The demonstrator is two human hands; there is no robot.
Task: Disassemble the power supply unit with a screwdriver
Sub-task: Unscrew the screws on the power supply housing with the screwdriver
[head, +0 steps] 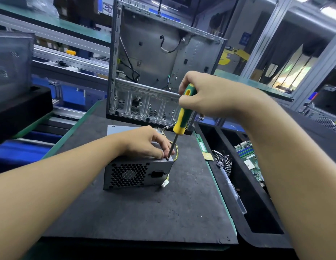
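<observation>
Here the right hand (206, 94) is wrapped around the upper end of the green-and-yellow screwdriver (182, 113), fingers curled round the handle so that it can be twisted and pushed down together. The tool leans slightly, its shaft running down and to the left to a screw (168, 159) at the near right corner of the top plate. The left hand (144, 143) lies palm-down on the top of the power supply unit (133, 175), which probably keeps the box from turning or sliding under the torque. Its fingertips are bunched right beside the tip of the shaft, likely to keep the bit seated, though I cannot tell whether they pinch the shaft or only touch it. The two hands are thus well apart in height but meet at the same corner. The unit sits flat on the dark foam mat (144, 212) in the middle of the bench, its fan grille and mains socket facing the person, and the soft surface should help it grip. Its yellow cables (176, 151) trail off the right side, with a white connector (164, 183) hanging by the front corner. Behind stands the stripped computer case (154, 72), upright and open. To the right a black tray (257, 212) holds a motherboard (249, 156), evidently parts set aside.
</observation>
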